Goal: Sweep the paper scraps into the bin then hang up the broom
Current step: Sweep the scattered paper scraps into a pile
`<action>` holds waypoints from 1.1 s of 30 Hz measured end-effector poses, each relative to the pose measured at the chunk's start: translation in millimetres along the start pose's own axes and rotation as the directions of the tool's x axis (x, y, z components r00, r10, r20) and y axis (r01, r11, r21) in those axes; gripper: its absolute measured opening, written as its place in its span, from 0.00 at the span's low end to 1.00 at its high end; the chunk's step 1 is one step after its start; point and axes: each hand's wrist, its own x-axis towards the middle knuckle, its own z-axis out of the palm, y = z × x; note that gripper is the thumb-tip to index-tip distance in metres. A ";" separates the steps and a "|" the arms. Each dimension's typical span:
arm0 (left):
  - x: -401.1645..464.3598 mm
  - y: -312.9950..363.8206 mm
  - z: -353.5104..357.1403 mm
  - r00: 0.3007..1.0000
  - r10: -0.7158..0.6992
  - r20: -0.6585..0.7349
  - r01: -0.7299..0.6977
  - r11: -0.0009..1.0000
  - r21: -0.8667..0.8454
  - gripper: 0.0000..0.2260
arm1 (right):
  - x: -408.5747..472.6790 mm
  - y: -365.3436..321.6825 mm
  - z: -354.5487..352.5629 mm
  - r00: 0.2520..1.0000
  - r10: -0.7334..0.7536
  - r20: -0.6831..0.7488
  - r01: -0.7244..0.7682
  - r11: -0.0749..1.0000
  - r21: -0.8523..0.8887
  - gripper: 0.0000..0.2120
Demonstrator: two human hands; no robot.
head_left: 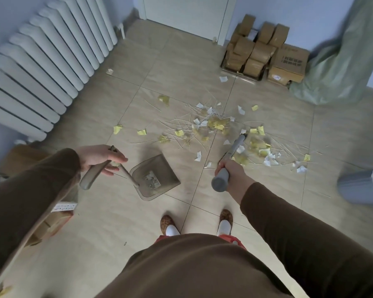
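Note:
Yellow and white paper scraps (215, 125) with thin pale straws lie scattered over the tiled floor ahead of me. My right hand (230, 171) is shut on the grey broom handle (221, 180), and the blurred broom head (254, 143) sits among the scraps. My left hand (99, 158) holds the beige dustpan handle (95, 174). The brown dustpan (155, 177) rests on the floor between my hands, its open mouth toward the scraps. A grey bin (362, 186) stands at the right edge.
A white radiator (41, 67) runs along the left wall. Brown cardboard boxes (265, 52) are stacked by the far wall beside a white door (185, 14). A green sack (345, 61) leans at the right. More boxes (52, 220) sit at my left. My slippered feet (196, 224) stand below.

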 end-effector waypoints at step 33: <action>84.3 84.6 22.3 0.978 0.082 -0.190 -0.094 0.994 -0.055 0.09 | 41.2 -51.6 243.0 0.785 0.421 0.454 -0.133 0.831 -0.540 0.11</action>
